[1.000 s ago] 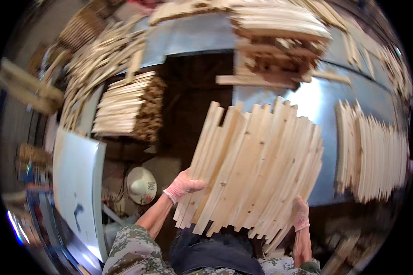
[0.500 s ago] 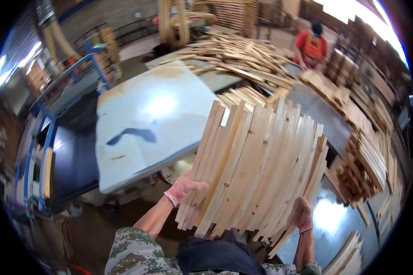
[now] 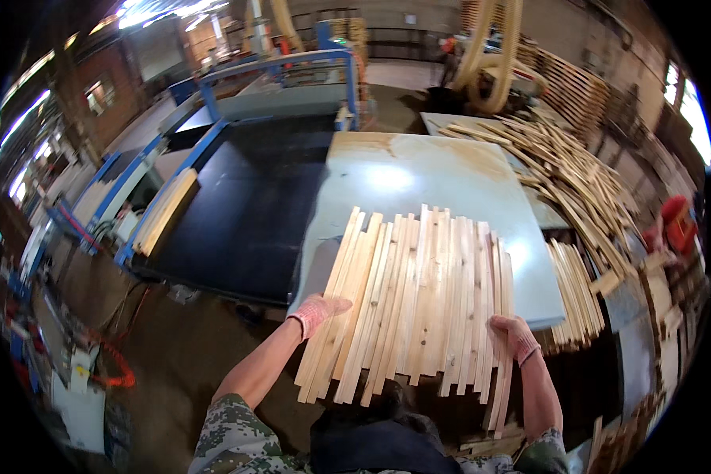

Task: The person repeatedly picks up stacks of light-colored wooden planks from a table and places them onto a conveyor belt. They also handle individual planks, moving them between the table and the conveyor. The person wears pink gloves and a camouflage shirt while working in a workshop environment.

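I carry a flat armful of several pale wooden slats [image 3: 419, 304], laid side by side and fanned a little. My left hand [image 3: 317, 310], in a pink glove, presses on the left edge of the slats. My right hand [image 3: 513, 338], also gloved, grips their right edge. The far ends of the slats hang over the near edge of a pale grey-blue table [image 3: 419, 178], whose top shows bare beyond them.
A black platform with a blue frame [image 3: 249, 197] lies left of the table, slats stacked at its left rim. A big heap of loose slats [image 3: 569, 166] and a neat stack [image 3: 577, 292] sit to the right. A person in red [image 3: 675, 225] works at far right.
The view has swung round from the slat piles to the grey-blue table. The bundle, still held in both hands, has levelled out and now reaches over the table's near edge.
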Action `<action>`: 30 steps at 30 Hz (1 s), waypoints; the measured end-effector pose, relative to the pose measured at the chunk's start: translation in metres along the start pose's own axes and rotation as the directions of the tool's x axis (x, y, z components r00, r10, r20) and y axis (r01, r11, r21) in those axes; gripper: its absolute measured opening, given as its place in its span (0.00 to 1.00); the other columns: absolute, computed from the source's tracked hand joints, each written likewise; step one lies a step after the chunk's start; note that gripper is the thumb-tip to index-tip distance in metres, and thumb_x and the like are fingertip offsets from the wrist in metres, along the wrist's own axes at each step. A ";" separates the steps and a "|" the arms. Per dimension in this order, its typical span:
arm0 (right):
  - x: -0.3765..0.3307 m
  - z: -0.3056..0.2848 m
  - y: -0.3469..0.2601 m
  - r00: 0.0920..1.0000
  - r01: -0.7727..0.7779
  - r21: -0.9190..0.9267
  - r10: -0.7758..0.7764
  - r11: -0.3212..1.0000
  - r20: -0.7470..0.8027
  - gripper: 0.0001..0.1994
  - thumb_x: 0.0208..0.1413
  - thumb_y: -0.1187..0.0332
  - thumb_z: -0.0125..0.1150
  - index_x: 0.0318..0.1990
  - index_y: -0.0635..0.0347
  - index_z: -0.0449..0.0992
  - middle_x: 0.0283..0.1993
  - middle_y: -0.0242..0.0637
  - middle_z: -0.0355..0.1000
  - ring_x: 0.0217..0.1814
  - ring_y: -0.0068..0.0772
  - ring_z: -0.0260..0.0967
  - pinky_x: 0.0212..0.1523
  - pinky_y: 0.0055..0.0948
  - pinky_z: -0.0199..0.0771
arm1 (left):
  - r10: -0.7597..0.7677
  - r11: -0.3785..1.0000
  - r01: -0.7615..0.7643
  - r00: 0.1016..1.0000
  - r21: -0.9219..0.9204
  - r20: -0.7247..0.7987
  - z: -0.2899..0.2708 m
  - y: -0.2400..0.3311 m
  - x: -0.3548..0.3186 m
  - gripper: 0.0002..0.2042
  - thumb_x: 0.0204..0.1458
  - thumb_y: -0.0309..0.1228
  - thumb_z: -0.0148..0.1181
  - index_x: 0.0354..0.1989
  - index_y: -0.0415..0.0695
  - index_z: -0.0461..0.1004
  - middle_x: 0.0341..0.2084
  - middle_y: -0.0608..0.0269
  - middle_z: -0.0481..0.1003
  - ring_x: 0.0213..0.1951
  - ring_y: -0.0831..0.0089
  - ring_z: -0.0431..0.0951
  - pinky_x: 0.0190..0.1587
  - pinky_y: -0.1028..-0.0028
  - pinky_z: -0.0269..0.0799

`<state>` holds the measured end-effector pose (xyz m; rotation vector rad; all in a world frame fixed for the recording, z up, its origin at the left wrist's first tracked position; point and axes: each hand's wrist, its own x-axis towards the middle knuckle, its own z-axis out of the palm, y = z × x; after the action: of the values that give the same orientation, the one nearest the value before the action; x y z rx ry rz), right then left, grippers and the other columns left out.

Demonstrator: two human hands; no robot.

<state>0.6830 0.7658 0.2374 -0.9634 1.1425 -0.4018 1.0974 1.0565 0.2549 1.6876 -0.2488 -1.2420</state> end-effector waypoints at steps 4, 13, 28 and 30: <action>0.058 0.003 -0.003 0.996 0.052 -0.019 -0.050 0.998 0.078 0.14 0.57 0.73 0.69 0.49 0.69 0.80 0.39 0.41 0.80 0.38 0.38 0.80 0.39 0.39 0.84 | 0.060 0.997 -0.052 0.981 0.048 -0.183 -0.001 0.023 0.015 0.28 0.53 0.39 0.77 0.59 0.35 0.79 0.53 0.51 0.82 0.56 0.66 0.81 0.59 0.61 0.78; 0.148 0.058 -0.044 0.984 0.114 0.089 -0.125 0.989 0.131 0.25 0.58 0.76 0.64 0.65 0.61 0.69 0.46 0.39 0.78 0.43 0.39 0.80 0.45 0.42 0.87 | 0.094 0.694 0.106 0.968 0.712 -0.235 -0.050 0.086 0.142 0.54 0.45 0.70 0.69 0.74 0.42 0.66 0.71 0.45 0.69 0.71 0.52 0.70 0.72 0.59 0.67; 0.213 0.286 -0.077 0.943 0.140 0.077 -0.156 0.987 0.294 0.30 0.58 0.76 0.65 0.68 0.60 0.65 0.47 0.37 0.75 0.46 0.35 0.77 0.49 0.38 0.84 | 0.250 0.627 0.345 0.760 0.698 -0.600 -0.198 0.118 0.156 0.52 0.53 0.70 0.58 0.81 0.52 0.52 0.67 0.45 0.69 0.67 0.50 0.72 0.67 0.54 0.69; 0.225 0.311 -0.066 0.932 0.110 0.093 -0.136 0.990 0.335 0.30 0.58 0.76 0.65 0.68 0.60 0.65 0.47 0.37 0.75 0.46 0.34 0.77 0.49 0.37 0.84 | 0.238 0.633 0.365 0.747 0.683 -0.620 -0.212 0.130 0.146 0.52 0.53 0.70 0.58 0.80 0.50 0.55 0.70 0.43 0.66 0.69 0.46 0.69 0.69 0.53 0.67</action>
<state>1.0649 0.7051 0.1877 -0.9988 0.7505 -0.3578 1.3836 1.0206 0.2663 2.8297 -0.2994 -0.4504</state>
